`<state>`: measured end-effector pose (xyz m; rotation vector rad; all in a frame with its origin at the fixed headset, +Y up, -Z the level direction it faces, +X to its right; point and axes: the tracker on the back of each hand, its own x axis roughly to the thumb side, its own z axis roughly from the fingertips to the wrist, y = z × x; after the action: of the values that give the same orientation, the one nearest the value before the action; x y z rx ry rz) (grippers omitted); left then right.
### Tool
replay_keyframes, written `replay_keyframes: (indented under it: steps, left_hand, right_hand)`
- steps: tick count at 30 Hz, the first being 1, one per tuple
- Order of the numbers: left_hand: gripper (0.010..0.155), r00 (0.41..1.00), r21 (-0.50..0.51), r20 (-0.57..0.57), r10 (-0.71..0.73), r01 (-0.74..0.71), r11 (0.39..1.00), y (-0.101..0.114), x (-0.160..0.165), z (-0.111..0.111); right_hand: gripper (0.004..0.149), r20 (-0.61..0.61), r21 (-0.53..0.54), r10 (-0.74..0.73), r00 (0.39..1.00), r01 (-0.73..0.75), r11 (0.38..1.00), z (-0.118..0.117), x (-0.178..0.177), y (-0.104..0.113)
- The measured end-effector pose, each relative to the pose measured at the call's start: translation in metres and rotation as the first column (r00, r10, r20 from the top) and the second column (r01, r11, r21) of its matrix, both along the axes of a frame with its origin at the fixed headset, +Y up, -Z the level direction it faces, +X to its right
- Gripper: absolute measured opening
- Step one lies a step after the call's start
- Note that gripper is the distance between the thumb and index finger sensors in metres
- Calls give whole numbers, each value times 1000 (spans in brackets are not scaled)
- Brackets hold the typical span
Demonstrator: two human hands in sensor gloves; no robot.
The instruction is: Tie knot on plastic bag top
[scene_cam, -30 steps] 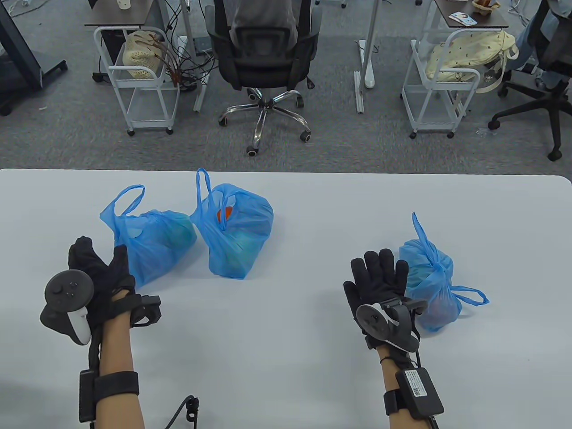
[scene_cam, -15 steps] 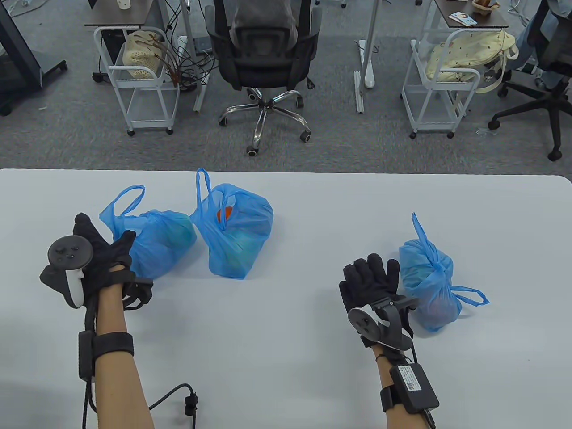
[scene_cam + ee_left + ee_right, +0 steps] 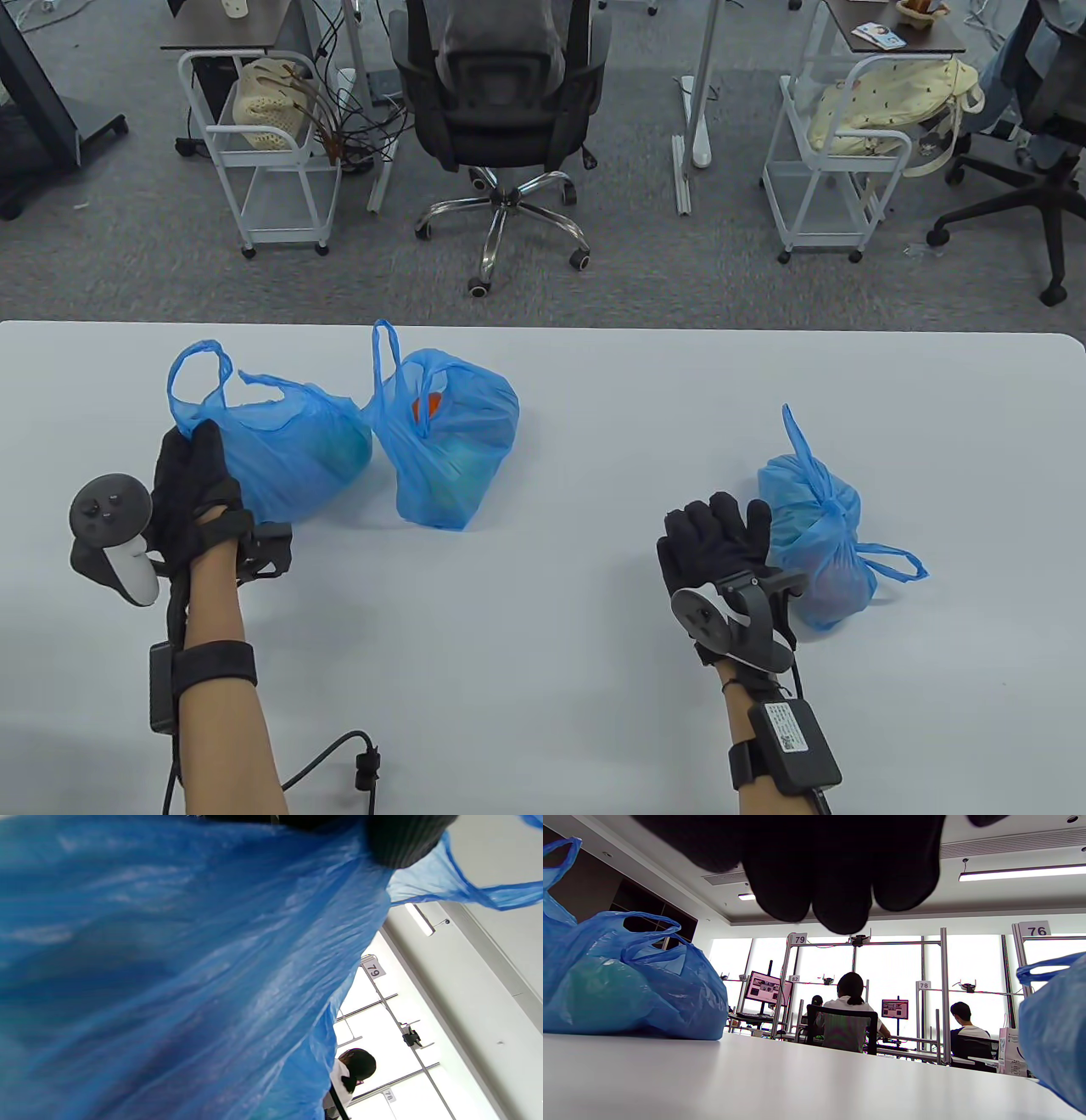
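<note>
Three blue plastic bags lie on the white table (image 3: pixel 551 662). My left hand (image 3: pixel 193 463) grips the left side of the left bag (image 3: pixel 297 450), whose handle loop (image 3: pixel 199 373) stands up, untied. That bag (image 3: pixel 169 963) fills the left wrist view, with one fingertip (image 3: pixel 407 840) against the plastic. The middle bag (image 3: pixel 450 441) sits untied, one handle upright. My right hand (image 3: pixel 717 535) lies relaxed and holds nothing, just left of the knotted right bag (image 3: pixel 819 543). In the right wrist view its fingers (image 3: pixel 835 878) hang above the table, with the knotted bag (image 3: pixel 1056 1027) at the right.
A black cable (image 3: pixel 356 760) lies near the front edge by my left forearm. Beyond the table's far edge stand an office chair (image 3: pixel 501 102) and two white carts (image 3: pixel 263 170). People sit at desks in the background.
My left hand moved forward and right onto the left bag and took hold; its handle loop rose and shifted left. My right hand shifted only slightly beside the knotted bag.
</note>
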<state>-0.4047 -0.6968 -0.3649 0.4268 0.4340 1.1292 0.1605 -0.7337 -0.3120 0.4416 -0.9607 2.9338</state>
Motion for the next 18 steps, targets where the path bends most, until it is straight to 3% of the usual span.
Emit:
replay_keyframes:
  steps: [2, 4, 15, 18]
  left_hand:
    - [34, 999, 32, -30, -12, 13, 999, 7, -1, 6]
    - [37, 994, 133, -107, 18, -4, 991, 15, -3, 12]
    - [37, 972, 331, 167, 167, -215, 919, 72, -16, 55]
    - [37, 970, 367, 189, 151, -213, 905, 92, -11, 66]
  right_hand:
    - [44, 1, -1, -1, 1000, 1, 1000, -1, 0, 1]
    - [44, -3, -3, -11, 1000, 11, 1000, -1, -1, 0]
    - [44, -23, 1, -18, 1000, 18, 1000, 1, -6, 4]
    - [44, -27, 5, -45, 999, 45, 999, 2, -7, 6]
